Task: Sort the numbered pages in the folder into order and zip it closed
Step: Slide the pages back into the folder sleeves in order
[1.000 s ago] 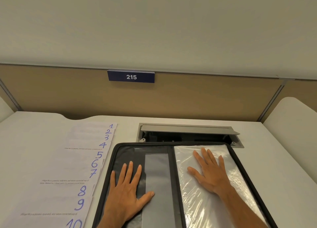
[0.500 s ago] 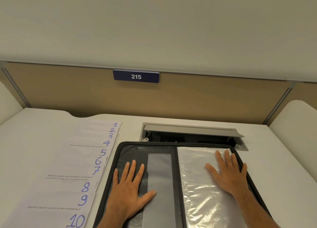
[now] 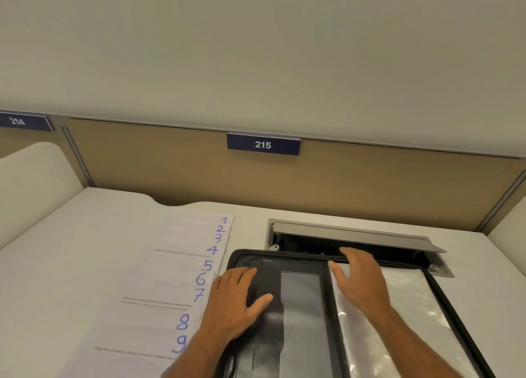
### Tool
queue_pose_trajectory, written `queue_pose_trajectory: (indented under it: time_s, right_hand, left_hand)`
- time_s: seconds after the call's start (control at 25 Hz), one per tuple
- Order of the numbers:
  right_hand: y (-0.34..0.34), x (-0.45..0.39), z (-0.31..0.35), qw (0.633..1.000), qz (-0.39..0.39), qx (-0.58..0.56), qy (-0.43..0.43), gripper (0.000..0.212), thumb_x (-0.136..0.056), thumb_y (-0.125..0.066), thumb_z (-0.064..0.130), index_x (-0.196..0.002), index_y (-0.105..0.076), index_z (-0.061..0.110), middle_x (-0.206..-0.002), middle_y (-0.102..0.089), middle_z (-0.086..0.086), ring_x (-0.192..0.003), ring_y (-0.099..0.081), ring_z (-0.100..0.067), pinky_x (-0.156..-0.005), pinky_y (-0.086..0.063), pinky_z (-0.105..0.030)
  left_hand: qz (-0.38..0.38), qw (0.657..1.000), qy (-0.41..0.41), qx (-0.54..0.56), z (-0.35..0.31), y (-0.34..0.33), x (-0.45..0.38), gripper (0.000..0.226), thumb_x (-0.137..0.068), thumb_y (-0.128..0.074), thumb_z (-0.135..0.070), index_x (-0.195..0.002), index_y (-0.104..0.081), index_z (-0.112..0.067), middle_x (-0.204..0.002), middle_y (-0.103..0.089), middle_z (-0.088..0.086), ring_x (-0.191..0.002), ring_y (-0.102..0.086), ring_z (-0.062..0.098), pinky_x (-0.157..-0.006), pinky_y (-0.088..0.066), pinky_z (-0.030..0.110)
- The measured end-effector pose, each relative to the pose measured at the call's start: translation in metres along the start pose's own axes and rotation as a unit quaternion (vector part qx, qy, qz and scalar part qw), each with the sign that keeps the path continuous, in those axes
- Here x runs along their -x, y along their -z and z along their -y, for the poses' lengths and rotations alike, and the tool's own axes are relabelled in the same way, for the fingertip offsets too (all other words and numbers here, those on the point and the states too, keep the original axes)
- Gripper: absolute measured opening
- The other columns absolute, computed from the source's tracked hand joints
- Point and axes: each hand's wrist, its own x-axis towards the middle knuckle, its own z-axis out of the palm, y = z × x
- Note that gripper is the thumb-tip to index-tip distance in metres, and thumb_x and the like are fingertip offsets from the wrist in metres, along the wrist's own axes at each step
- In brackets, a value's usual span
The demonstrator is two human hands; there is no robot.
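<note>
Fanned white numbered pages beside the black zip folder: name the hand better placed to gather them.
Left. The left hand rests flat on the folder's left panel, right beside the fanned pages. The right hand lies across the folder, near its far edge.

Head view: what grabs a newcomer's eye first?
The open black folder at bottom centre, with the left hand flat on its dark left panel and the right hand reaching to its far edge above the shiny plastic sleeve. Left of it, the fanned pages show blue handwritten numbers running from 1 downward.
</note>
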Motion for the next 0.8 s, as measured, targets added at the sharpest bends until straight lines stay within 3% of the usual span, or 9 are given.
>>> queue_pose_trajectory:
  time_s: [0.12,0.32,0.44,0.56,0.68,0.8]
  right_hand:
    - [-0.023,-0.020,0.074,0.995,0.019,-0.086,0.054,0.044,-0.095,-0.062,0.042,-0.133,-0.060,0.020,-0.132,-0.061,0.002,-0.125,-0.052,-0.016,-0.105,-0.044,-0.032]
    - [-0.068,-0.079,0.166,0.981,0.076,-0.163,0.073,0.036,-0.095,-0.065,0.034,-0.128,-0.062,0.019,-0.120,-0.064,0.004,-0.105,-0.057,-0.010,-0.097,-0.049,-0.027]
    - [-0.095,-0.118,0.202,0.979,0.086,-0.179,0.054,0.036,-0.094,-0.068,0.030,-0.127,-0.062,0.017,-0.120,-0.064,0.002,-0.102,-0.057,-0.010,-0.089,-0.046,-0.022]
    - [-0.125,-0.152,0.226,0.980,0.113,-0.158,0.052,0.035,-0.094,-0.069,0.027,-0.126,-0.062,0.016,-0.124,-0.063,0.000,-0.108,-0.059,-0.015,-0.085,-0.043,-0.021]
    - [-0.153,-0.178,0.238,0.977,0.163,-0.130,0.044,0.041,-0.089,-0.074,0.028,-0.125,-0.061,0.015,-0.127,-0.061,-0.002,-0.113,-0.058,-0.018,-0.089,-0.046,-0.025]
    - [-0.173,-0.194,0.243,0.974,0.196,-0.113,0.027,0.049,-0.081,-0.080,0.036,-0.121,-0.062,0.016,-0.123,-0.062,-0.003,-0.111,-0.059,-0.020,-0.094,-0.051,-0.034]
  left_hand:
    - [-0.036,0.999,-0.001,-0.011,0.048,0.020,-0.032,0.082,-0.085,-0.028,-0.082,-0.140,-0.053,-0.026,-0.141,-0.055,-0.005,-0.131,-0.049,0.018,-0.111,-0.033,0.038]
    - [-0.059,0.995,0.065,-0.043,0.135,0.065,-0.100,0.064,-0.092,-0.046,-0.066,-0.139,-0.053,-0.023,-0.143,-0.055,-0.003,-0.132,-0.048,0.019,-0.107,-0.039,0.039]
    - [-0.014,0.991,0.060,-0.117,0.169,0.073,-0.128,0.085,-0.087,-0.027,-0.081,-0.146,-0.045,-0.024,-0.151,-0.047,-0.004,-0.140,-0.040,0.018,-0.113,-0.033,0.038]
    - [0.046,0.989,0.055,-0.133,0.179,0.061,-0.143,0.123,-0.061,0.014,-0.096,-0.156,-0.026,-0.029,-0.164,-0.023,-0.007,-0.152,-0.018,0.016,-0.122,-0.016,0.042]
    - [0.074,0.988,0.056,-0.122,0.183,0.045,-0.155,0.132,-0.049,0.024,-0.097,-0.159,-0.012,-0.033,-0.167,-0.009,-0.011,-0.154,-0.004,0.014,-0.124,-0.001,0.046]
    - [0.081,0.987,0.042,-0.132,0.190,0.035,-0.159,0.132,-0.049,0.026,-0.096,-0.159,-0.008,-0.033,-0.167,-0.007,-0.011,-0.154,-0.001,0.013,-0.124,0.001,0.047]
